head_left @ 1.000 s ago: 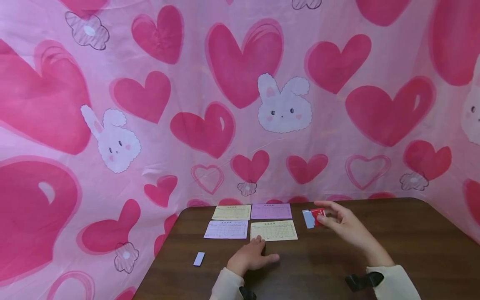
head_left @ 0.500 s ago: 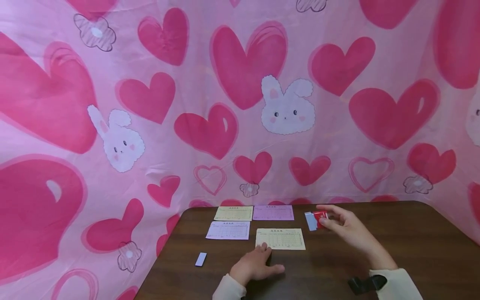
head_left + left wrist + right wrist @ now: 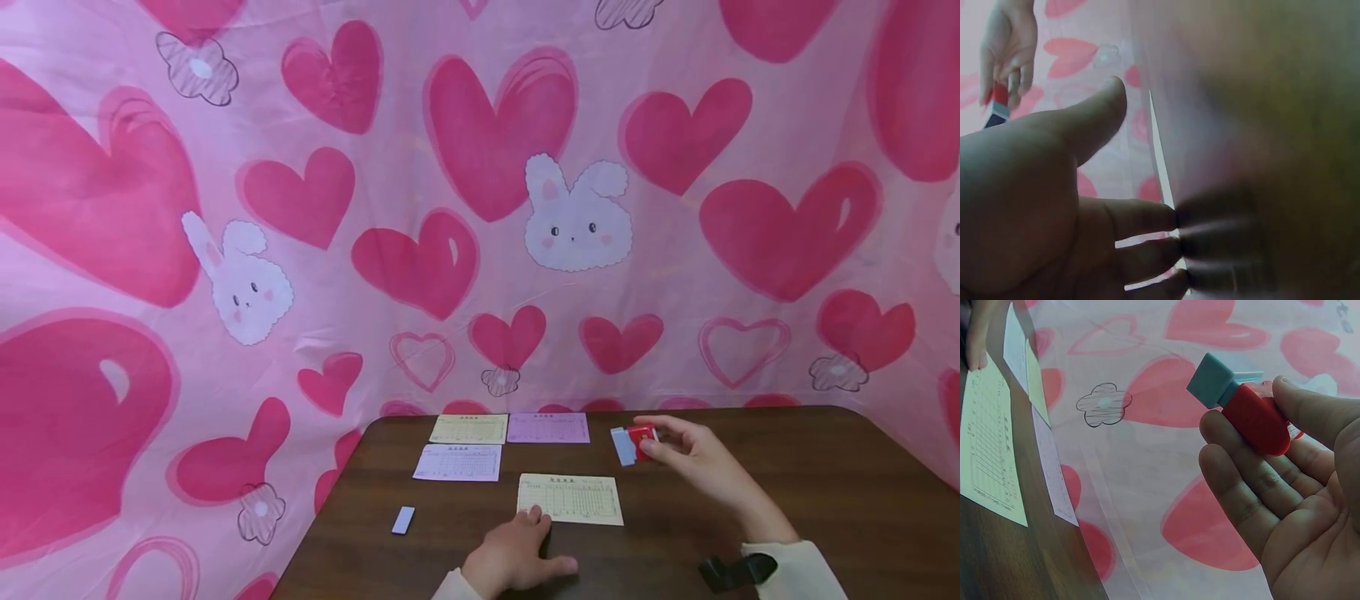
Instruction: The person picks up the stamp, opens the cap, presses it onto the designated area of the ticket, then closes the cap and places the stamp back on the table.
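My left hand lies at the near left corner of a pale yellow form slip, fingertips on the paper and thumb spread to the right. In the left wrist view its fingers reach down to the tabletop. Held up at the right is a small red stamp with a light blue square end; my right hand pinches it between thumb and fingers. The right wrist view shows the stamp's rounded red body against the fingers, its blue end pointing away from the palm.
Behind lie another yellow slip, a purple slip and a lavender slip. A small pale blue rectangular piece sits on the brown table at the left. A pink heart-print curtain hangs behind the table.
My left hand has slid the front yellow slip toward me and slightly right, away from the other slips. The right hand keeps holding the stamp in nearly the same place.
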### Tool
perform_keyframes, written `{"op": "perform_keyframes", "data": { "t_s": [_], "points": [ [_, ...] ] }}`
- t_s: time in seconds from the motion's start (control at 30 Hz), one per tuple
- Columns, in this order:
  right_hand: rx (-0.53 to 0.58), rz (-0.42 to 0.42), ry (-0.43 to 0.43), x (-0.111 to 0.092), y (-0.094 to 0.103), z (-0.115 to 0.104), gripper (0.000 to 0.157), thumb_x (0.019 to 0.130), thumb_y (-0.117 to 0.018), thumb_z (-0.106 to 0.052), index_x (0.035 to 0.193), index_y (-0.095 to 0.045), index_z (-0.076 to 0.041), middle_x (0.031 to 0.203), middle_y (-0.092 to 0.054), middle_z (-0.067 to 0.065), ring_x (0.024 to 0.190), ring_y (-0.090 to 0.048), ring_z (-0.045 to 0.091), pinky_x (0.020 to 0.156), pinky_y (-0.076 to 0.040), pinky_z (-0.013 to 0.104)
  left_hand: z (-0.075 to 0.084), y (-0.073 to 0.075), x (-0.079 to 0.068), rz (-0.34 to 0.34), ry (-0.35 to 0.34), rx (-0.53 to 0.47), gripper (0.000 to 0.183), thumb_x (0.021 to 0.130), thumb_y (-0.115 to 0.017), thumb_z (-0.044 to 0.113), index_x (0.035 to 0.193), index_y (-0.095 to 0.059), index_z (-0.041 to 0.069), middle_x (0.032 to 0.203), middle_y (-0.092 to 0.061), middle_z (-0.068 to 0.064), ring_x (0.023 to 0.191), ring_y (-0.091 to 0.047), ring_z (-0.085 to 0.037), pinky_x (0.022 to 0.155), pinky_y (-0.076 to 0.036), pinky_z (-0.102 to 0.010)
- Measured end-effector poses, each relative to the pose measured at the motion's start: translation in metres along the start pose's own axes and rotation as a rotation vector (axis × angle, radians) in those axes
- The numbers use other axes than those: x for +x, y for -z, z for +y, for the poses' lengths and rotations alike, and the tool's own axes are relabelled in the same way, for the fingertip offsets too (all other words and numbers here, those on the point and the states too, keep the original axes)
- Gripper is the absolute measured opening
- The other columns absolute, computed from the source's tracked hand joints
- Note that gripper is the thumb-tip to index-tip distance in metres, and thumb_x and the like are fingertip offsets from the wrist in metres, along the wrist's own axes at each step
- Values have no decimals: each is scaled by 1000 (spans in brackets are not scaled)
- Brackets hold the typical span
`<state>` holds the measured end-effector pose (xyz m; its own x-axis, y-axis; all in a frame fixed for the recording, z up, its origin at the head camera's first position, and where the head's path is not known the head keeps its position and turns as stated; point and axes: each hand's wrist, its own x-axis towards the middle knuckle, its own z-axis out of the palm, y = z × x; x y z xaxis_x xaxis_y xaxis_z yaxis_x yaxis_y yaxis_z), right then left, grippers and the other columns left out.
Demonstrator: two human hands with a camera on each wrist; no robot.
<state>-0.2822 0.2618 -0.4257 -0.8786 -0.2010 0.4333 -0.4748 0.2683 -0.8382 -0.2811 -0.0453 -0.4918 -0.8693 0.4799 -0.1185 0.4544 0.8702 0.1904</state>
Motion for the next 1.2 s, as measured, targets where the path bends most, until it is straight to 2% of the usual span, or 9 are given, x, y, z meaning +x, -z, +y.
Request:
{"op": "perform_keyframes", "data": {
  "t_s": [0.13,0.4,0.57,0.8,1.03,1.2],
  "points": [
    [16,-4,19,0,0,1,40,101,-67,0,137,-57,16,109,-76,7,87,-74,12,78,-61,25,5,-3,-7,5,15,21,76,92,-64,73,142,-66,14,143,-62,-4,128,-60,-22,94,-57,-45],
    [8,-22,-16,0,0,0,39,101,-68,-2,135,-58,15,108,-73,18,85,-74,14,78,-61,25,17,-1,-14,-66,70,48,77,90,-66,74,144,-66,19,146,-63,0,133,-58,-20,94,-58,-45],
    [-2,-26,-33,0,-1,-1,40,101,-69,-3,135,-58,16,107,-73,19,83,-73,14,78,-61,25,19,-2,-14,-120,114,7,75,90,-68,71,145,-65,20,149,-61,1,137,-57,-22,99,-56,-47],
    [-6,-29,-21,0,-1,-1,35,100,-69,-2,131,-61,13,104,-73,18,81,-73,15,77,-61,26,21,-2,-14,-144,128,-16,74,90,-71,68,145,-65,19,150,-60,1,137,-57,-25,100,-56,-48],
    [-37,-31,-54,0,0,-2,35,100,-72,-6,130,-63,9,104,-73,16,81,-71,17,77,-61,28,25,0,-17,-165,144,-17,74,91,-70,68,146,-64,18,151,-59,0,139,-56,-28,103,-55,-48],
    [-52,-40,-53,-1,0,0,33,99,-73,-9,127,-66,6,102,-74,10,82,-71,18,77,-61,29,23,-5,-11,-228,156,-26,75,92,-69,68,148,-62,19,153,-58,0,140,-55,-28,105,-53,-49]
  ]
}}
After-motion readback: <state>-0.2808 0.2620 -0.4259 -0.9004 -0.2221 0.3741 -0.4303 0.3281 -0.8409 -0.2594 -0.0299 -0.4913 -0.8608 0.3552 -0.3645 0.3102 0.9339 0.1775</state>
